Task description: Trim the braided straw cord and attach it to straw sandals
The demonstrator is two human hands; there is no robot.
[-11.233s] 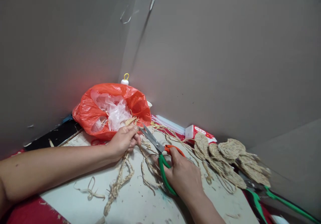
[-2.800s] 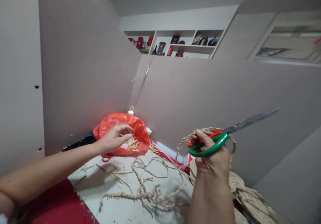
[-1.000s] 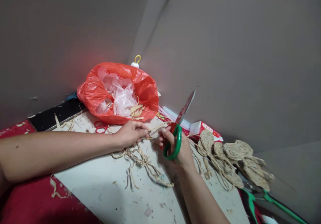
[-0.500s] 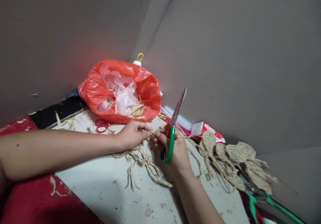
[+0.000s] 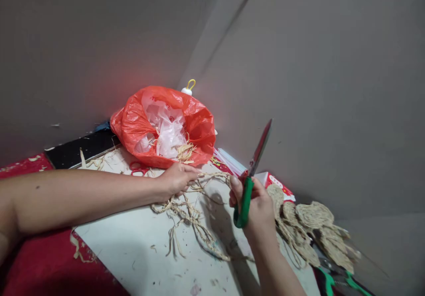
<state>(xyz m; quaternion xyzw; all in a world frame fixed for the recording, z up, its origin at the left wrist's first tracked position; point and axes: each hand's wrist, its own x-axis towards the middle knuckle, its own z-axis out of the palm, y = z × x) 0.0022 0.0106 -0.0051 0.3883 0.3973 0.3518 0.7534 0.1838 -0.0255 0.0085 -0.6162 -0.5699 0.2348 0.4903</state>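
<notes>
My left hand is closed on one end of a braided straw cord, just in front of the red plastic bag. To its right, my right hand grips the scissors by their green handle, blades pointing up and away. The cord runs from the left fingers toward the right fingertips; whether those fingertips pinch it is hard to tell. More braided cord lies in loose loops on the white board below my hands.
The red bag holds white plastic and straw scraps. Behind are a black flat case and the wall. At right lie coiled straw pieces, a red-and-white box and green-handled tools. Small red scissors sit by the bag.
My right hand has moved right with the scissors, away from my left hand, and a longer stretch of cord shows between them. The view has shifted slightly.
</notes>
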